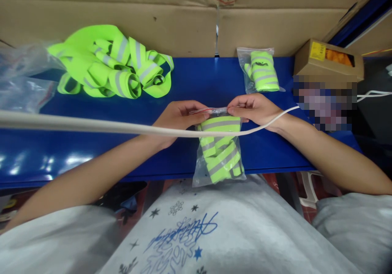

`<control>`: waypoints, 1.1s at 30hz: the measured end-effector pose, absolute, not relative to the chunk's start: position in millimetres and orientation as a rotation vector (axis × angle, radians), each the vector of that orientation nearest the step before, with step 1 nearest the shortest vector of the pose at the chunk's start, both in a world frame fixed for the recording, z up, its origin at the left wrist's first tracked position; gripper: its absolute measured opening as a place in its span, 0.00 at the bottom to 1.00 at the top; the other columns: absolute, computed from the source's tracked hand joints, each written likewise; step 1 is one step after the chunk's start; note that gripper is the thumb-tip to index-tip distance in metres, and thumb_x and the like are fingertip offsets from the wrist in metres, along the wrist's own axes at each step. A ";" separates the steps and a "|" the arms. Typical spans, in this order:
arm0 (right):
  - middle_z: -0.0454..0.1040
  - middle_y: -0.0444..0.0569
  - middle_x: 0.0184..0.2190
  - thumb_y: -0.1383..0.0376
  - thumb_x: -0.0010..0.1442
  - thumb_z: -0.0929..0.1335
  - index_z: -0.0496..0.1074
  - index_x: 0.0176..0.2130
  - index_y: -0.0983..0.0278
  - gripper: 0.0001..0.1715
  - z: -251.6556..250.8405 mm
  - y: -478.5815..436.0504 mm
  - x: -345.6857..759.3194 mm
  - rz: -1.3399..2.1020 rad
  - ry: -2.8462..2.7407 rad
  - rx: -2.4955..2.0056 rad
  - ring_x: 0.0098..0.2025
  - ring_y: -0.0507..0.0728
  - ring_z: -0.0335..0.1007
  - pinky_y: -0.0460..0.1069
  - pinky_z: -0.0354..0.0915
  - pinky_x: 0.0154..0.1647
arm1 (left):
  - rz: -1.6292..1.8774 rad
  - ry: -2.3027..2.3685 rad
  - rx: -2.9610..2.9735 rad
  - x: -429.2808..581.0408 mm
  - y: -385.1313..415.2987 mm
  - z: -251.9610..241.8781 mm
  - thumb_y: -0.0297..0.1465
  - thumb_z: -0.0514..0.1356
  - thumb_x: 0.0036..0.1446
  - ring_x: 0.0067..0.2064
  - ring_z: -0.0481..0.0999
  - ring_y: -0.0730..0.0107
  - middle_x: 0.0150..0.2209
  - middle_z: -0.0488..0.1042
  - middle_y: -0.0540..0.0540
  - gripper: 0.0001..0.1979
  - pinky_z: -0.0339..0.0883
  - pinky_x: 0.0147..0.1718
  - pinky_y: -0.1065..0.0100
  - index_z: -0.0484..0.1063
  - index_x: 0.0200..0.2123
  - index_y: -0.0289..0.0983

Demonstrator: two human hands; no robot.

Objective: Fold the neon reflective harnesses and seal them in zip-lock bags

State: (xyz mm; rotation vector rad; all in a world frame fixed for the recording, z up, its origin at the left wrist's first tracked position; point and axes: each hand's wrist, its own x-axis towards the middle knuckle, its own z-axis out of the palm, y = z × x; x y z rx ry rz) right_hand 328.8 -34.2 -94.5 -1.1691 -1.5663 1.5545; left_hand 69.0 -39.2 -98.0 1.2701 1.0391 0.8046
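A clear zip bag (pixel 200 172) with a red line along its top hangs at the table's front edge. Inside it is a folded neon yellow-green reflective strap (pixel 222 155) with silver stripes. My left hand (pixel 180 114) pinches the bag's zip edge at its left part. At the right end of the same edge, my right hand (pixel 255 108) also pinches with thumb and fingers. A white cable (pixel 171 132) runs across the view in front of the bag and my left wrist.
Loose neon reflective straps (pixel 101 61) lie in a heap at the back left, beside empty clear bags (pixel 27 90). Another bagged strap (pixel 263 72) rests behind my right hand. A cardboard box (pixel 324 61) stands at the right on the blue table (pixel 196 80); cardboard (pixel 122 16) lines the back.
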 end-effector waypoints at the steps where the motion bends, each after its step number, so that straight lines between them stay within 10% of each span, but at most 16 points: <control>1: 0.71 0.42 0.25 0.52 0.54 0.81 0.79 0.37 0.66 0.22 -93.6 -35.4 328.1 1.523 -1.594 -1.155 0.26 0.47 0.59 0.44 0.52 0.24 | 0.787 1.044 1.264 69.1 -38.7 -98.6 0.42 0.80 0.49 0.37 0.78 0.69 0.39 0.85 0.44 0.17 0.69 0.36 0.71 0.87 0.39 0.39; 33: 0.73 0.45 0.28 0.59 0.60 0.76 0.75 0.33 0.63 0.12 -95.4 -53.1 309.6 1.314 -1.775 -1.104 0.30 0.51 0.65 0.46 0.61 0.30 | 0.764 1.043 1.548 74.8 -48.9 -93.9 0.43 0.73 0.57 0.34 0.77 0.67 0.33 0.82 0.46 0.14 0.68 0.33 0.70 0.86 0.36 0.38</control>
